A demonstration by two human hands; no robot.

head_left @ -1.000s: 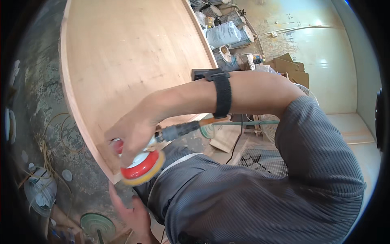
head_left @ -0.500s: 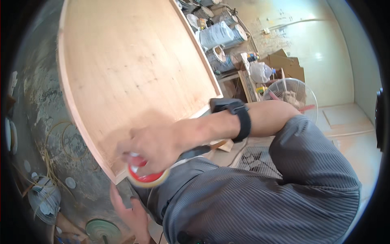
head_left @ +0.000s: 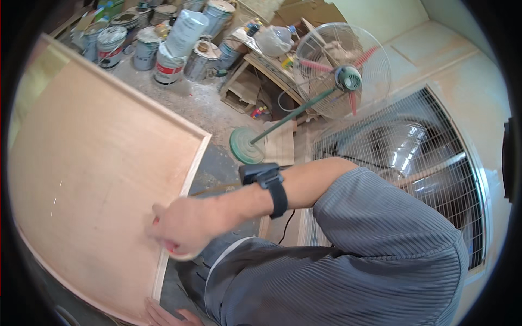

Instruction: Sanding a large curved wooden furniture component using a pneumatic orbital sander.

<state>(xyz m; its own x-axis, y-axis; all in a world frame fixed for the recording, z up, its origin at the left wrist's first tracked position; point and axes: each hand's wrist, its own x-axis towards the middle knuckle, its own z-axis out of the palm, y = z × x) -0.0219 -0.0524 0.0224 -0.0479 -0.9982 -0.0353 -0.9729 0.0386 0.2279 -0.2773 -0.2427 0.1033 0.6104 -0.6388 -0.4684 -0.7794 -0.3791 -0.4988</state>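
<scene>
My right hand (head_left: pixel 187 221), slightly blurred and wearing a black strap with a small box on the wrist, is closed round a roll of tape (head_left: pixel 184 256). The roll has a red core and a pale rim, and much of it is hidden under the palm. That hand hovers over the near edge of a large light-wood panel (head_left: pixel 103 179) with a raised border. Lower down, my left hand (head_left: pixel 166 315) rests its outstretched fingers at the panel's border, partly cut off by the picture's bottom edge.
A standing fan (head_left: pixel 348 79) with red blades and a green base is beyond my right arm. Behind a wire grille (head_left: pixel 402 146) sits a large wall fan. Paint buckets (head_left: pixel 144 51) crowd the far floor beside a low wooden stand (head_left: pixel 244 89) with clutter.
My view has swung to the right, bringing the wall fan and the whole standing fan in. My right hand, still with the tape, is now farther along the panel's near edge from my left hand.
</scene>
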